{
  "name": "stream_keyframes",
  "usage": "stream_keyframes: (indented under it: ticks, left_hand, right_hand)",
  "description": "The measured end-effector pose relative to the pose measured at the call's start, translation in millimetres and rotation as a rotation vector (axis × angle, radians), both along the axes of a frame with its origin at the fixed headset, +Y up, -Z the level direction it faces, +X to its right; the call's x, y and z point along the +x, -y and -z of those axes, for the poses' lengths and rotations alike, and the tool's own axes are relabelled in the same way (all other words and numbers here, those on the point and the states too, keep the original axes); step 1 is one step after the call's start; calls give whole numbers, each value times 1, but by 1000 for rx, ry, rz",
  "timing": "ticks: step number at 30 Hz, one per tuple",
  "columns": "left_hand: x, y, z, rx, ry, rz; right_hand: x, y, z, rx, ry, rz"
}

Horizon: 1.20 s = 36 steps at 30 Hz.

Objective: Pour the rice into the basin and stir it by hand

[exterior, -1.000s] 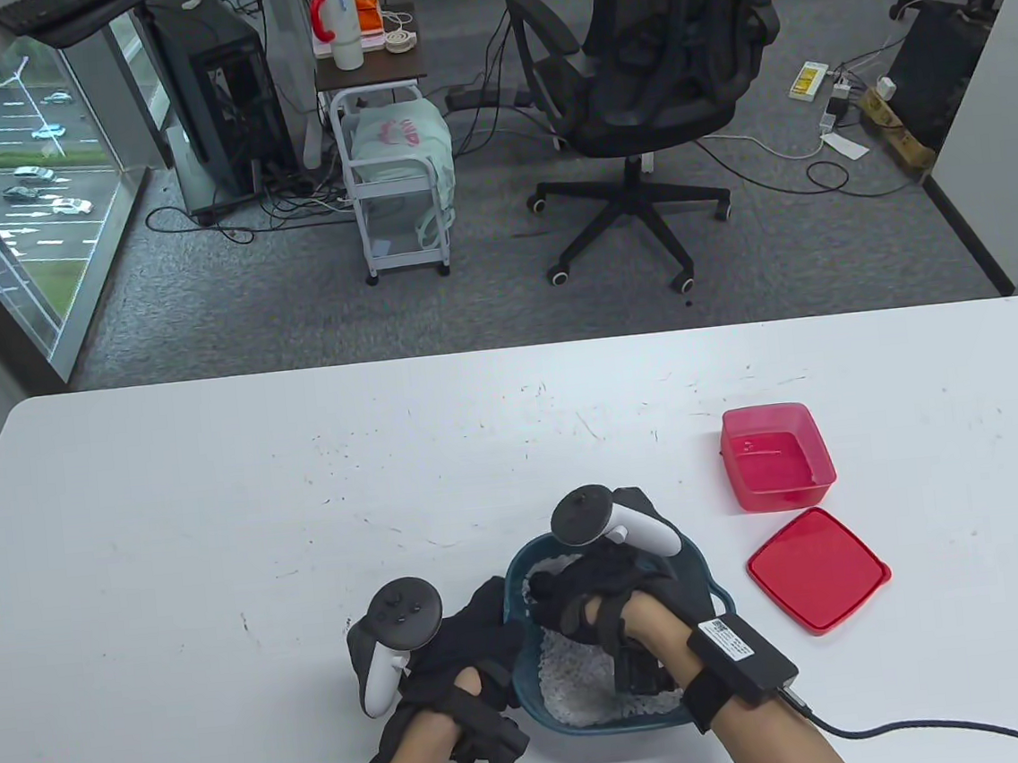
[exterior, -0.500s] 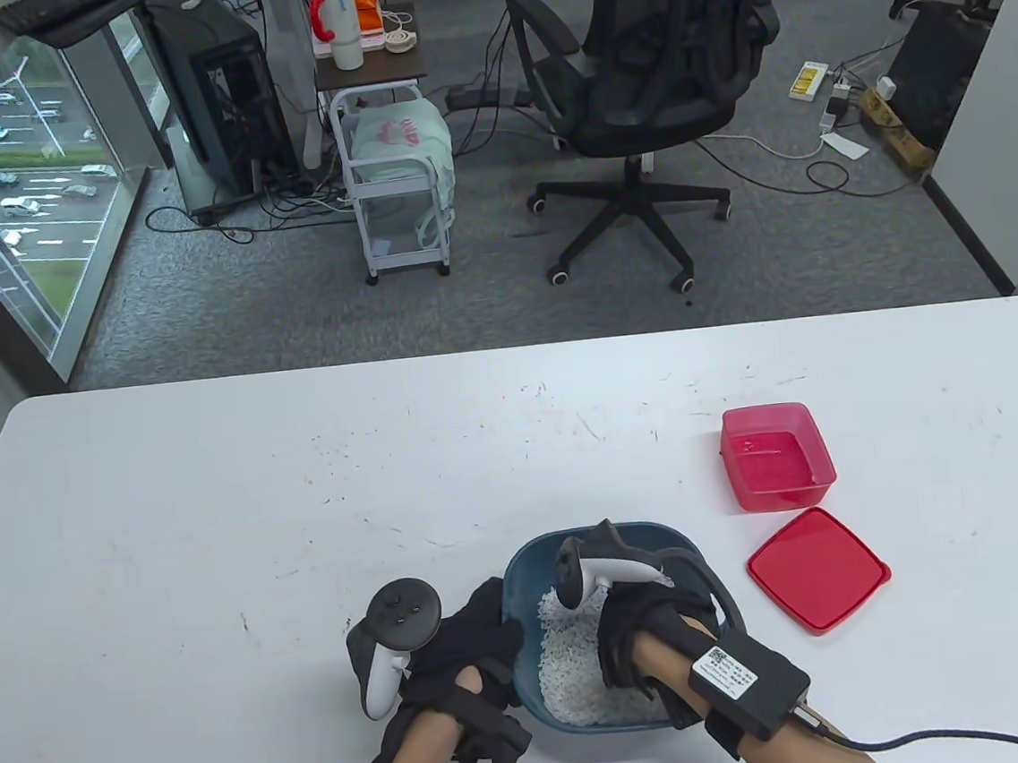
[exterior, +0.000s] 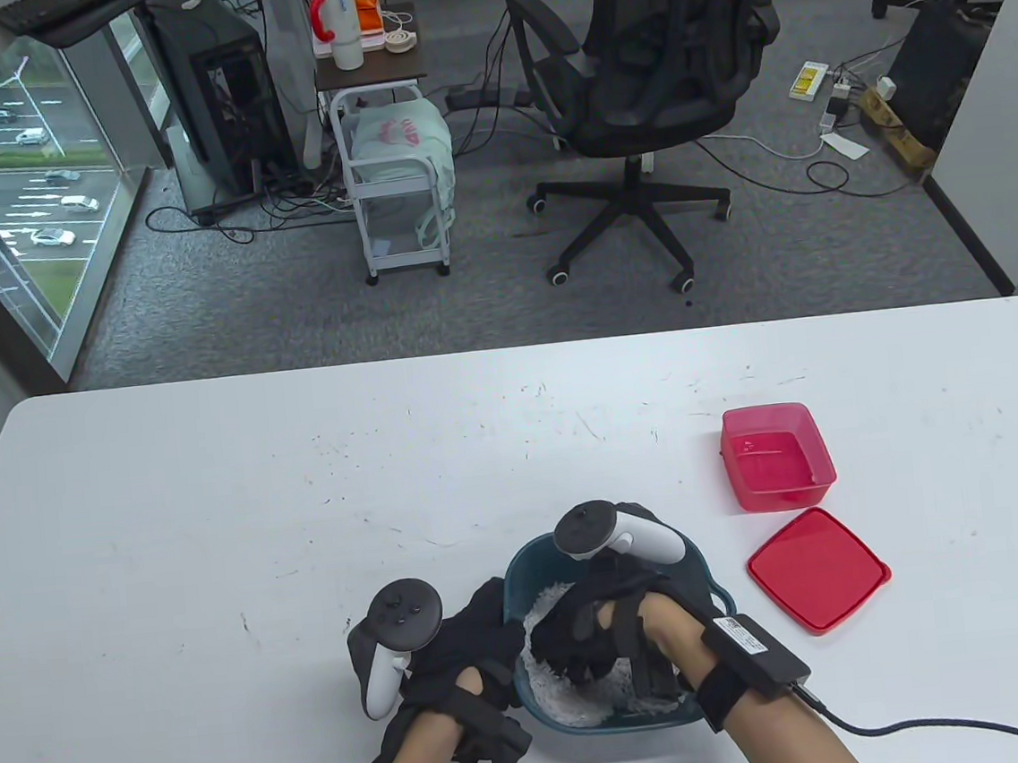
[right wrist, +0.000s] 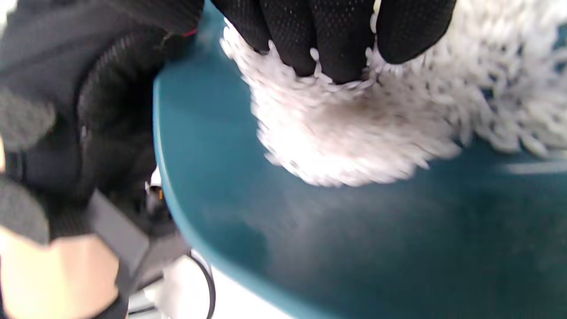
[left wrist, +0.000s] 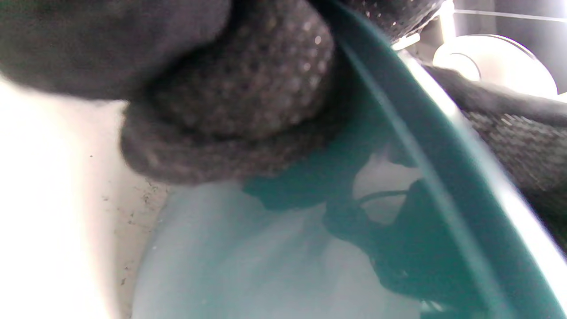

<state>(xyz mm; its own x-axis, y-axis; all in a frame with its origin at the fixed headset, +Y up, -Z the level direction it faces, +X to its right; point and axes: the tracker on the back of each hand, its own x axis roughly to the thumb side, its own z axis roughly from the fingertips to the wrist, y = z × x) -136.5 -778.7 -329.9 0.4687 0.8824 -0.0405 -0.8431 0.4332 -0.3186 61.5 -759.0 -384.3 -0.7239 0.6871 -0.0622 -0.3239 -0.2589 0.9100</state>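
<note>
Stirring is the step in hand, judging by the rice (exterior: 562,696) already lying in the teal basin (exterior: 527,569) at the near edge of the table (exterior: 213,482). On the left, the left hand (exterior: 463,656) grips the basin's rim, fingers curled over the wall; keeping that hold firm should stop the basin sliding. Inside the basin, the right hand (exterior: 587,630) has its fingers (right wrist: 332,40) pushed down into the grains, loosely bent together and clamped on nothing. Slow sweeps kept low and away from the wall would likely keep grains from spilling. The basin sits upright, mouth facing up; it looks roundish, with no clear long axis. Farther right stand the empty red container (exterior: 777,455) and its lid (exterior: 817,569).
</note>
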Motion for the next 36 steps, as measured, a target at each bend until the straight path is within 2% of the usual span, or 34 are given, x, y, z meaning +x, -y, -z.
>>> stream_keyframes:
  ticks: [3,4,6,8,11,14,16,20,23,29,31,34,36]
  left_hand:
    - [0,0,0,0,7,-1]
    - [1,0,0,2,11,1]
    - [1,-1,0,4,9,6]
    - [1,0,0,0,7,4]
    - [1,-1,-1,-2,0,1]
    - [1,-1,-1,-3,-9,5]
    - [1,-1,-1,-5,-12,2]
    - [2,-1,-1,-8,-20,2]
    - [1,-1,-2,-7,-24,4]
    - [2,-1,-2,-7,-22,4]
    - [2,-1,-1,-4,-13,2]
    - [3,-2,-1,3,-1,5]
    - [3,-1,-1,4,3,8]
  right_hand:
    - [5,-7,11,118,132,-57]
    - [7,-11,13,189,175,-114]
    - [9,-17,15,314,177,-274]
    - [11,-19,16,390,131,-434]
    - [14,-19,10,436,58,-673]
    - [13,-14,-2,414,-45,-840]
    - [7,-12,-16,428,-138,-901]
    - [-2,-4,-35,397,-236,-964]
    - [-5,0,-40,297,-278,-854]
    - [-6,-5,-37,91,-268,-248]
    - [-5,-4,-34,35,-238,-144]
    - [-4,-2,-24,22,-168,-35]
    - [-2,-2,-14,39,-104,-47]
